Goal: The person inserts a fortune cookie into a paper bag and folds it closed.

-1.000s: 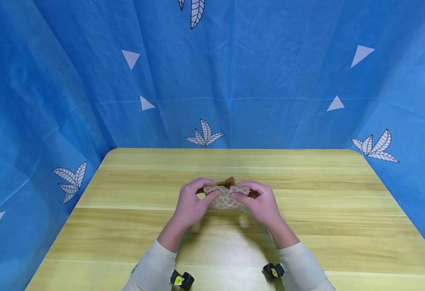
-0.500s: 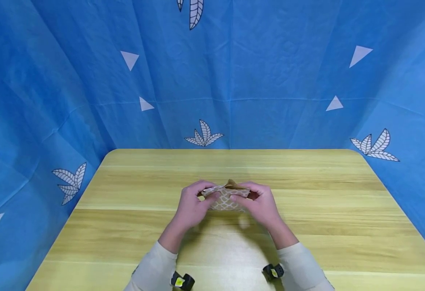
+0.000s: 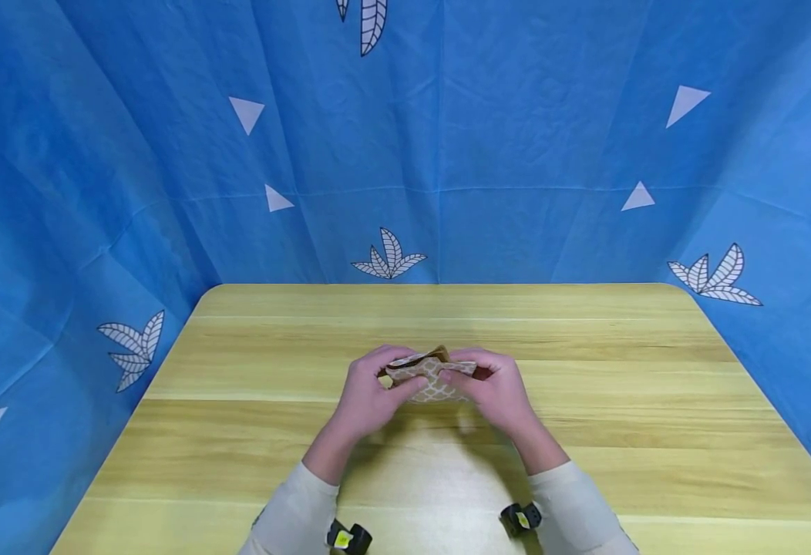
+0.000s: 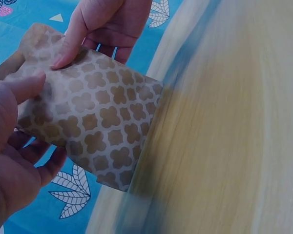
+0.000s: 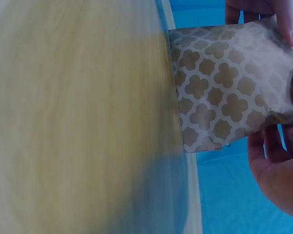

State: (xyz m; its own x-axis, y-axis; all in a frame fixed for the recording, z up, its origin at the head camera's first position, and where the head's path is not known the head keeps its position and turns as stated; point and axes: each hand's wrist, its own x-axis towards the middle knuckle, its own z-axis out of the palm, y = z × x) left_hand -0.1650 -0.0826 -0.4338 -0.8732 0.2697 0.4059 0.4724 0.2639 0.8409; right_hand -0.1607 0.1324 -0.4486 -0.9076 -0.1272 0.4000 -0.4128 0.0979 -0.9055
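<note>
A brown paper bag [image 3: 433, 384] with a white lattice print stands upright on the wooden table, its mouth uppermost and gaping a little. My left hand [image 3: 372, 389] grips the bag's left side, thumb on the near face and fingers behind. On the other side my right hand [image 3: 496, 385] holds it the same way, its thumb near the left one. In the left wrist view the printed face of the paper bag [image 4: 107, 112] shows broadly, its bottom edge down at the tabletop. The right wrist view shows the paper bag [image 5: 219, 87] between both hands. Its inside is hidden.
The wooden table [image 3: 239, 447] has light yellow grain and rounded far corners. Behind and beside it hangs a blue curtain [image 3: 516, 139] with white leaves and triangles. A black wrist-worn device [image 3: 348, 537] sits by the left sleeve, another black device [image 3: 520, 519] by the right.
The bag's mouth has spread wider on the left, and its raised back flap has dropped slightly. My left thumb has moved slightly down and right on the near face. The right hand has barely moved.
</note>
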